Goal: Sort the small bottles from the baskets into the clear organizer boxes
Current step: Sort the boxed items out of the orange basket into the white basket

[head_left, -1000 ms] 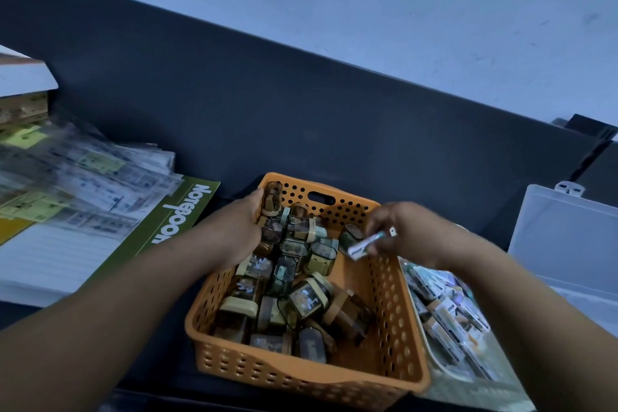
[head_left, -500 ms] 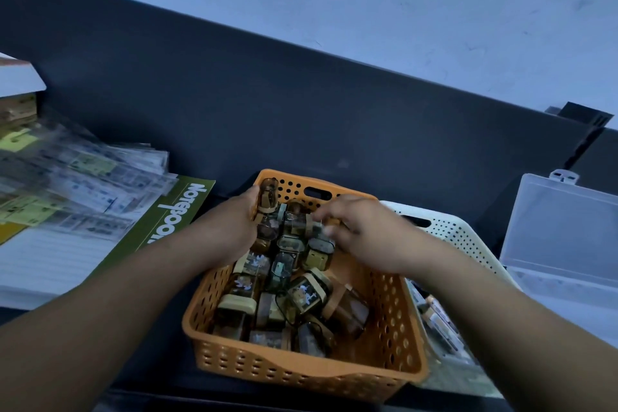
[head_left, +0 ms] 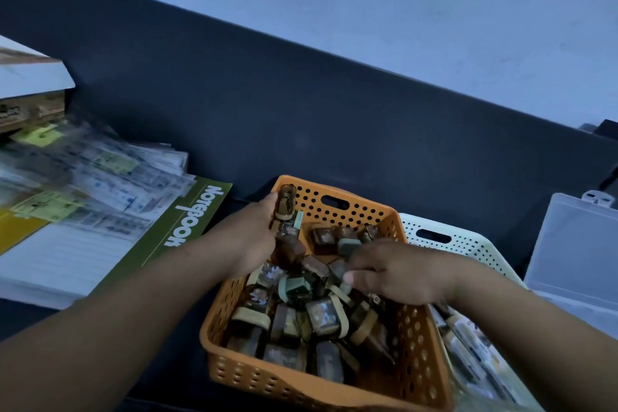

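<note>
A: Right hand [head_left: 398, 273] has moved. A second ago it was over the right rim of the orange perforated plastic basket [head_left: 301, 381] with a small white item. Now it's down in the middle of the heap and the white item is out of sight.

B: Grip?

A: Fingers curled onto the small amber glass bottles [head_left: 321, 314], thumb tucked in on the near side. Can't tell if one is actually pinched yet.

B: Left hand [head_left: 250, 237]?

A: Unchanged. It's clamped on a stack of bottles [head_left: 287, 211] at the far-left corner of the basket, with its fingers hidden behind the stack.

B: So it's a fresh pick and nothing has been sorted.

A: That's my read. Most bottles are still in the orange basket.

B: Clearance?

A: The clear plastic organizer box [head_left: 575, 244] sits at the right, well apart, lid up. The route crosses the orange basket's right wall, then the white perforated plastic basket [head_left: 468, 244] just beside it, so lift before going sideways. On the left, the green notebook [head_left: 187, 227] and a pile of sleeved sheets [head_left: 100, 174] crowd that forearm. The dark panel [head_left: 334, 110] rises right behind. Open room is upward and to the right.
</note>
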`<state>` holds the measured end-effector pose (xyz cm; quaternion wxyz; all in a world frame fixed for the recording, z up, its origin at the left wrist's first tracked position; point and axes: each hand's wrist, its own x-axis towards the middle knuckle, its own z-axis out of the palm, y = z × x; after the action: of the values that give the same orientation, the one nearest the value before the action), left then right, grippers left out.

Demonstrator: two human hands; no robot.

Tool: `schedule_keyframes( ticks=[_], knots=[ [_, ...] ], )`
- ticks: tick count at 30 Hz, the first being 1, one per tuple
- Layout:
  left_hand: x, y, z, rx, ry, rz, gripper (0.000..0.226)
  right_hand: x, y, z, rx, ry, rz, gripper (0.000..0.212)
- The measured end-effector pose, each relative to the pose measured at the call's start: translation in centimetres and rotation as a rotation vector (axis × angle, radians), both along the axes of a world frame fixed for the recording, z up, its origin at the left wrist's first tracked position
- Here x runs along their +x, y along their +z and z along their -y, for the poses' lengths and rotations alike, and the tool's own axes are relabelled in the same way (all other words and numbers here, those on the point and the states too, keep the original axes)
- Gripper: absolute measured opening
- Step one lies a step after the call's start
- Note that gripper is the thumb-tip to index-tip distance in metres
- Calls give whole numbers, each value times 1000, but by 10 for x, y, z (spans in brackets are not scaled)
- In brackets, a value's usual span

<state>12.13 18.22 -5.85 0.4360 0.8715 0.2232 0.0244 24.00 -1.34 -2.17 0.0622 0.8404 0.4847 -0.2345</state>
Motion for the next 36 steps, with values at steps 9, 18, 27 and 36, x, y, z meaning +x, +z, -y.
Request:
schedule_keyframes(
  ticks=[9,18,27,36],
  knots=[
    [-1,4,4,39,-24,51,66,15,-12,-69,349,21,90,41],
    [-3,7,6,72,3,38,64,0,-12,-70,70,32,16,52],
    [1,1,4,109,56,-30,77,-55,-11,-18,-38,140,24,94],
    [-1,0,0,90,39,-25,78,-1,-7,-13,137,-86,119,75]
  ],
)
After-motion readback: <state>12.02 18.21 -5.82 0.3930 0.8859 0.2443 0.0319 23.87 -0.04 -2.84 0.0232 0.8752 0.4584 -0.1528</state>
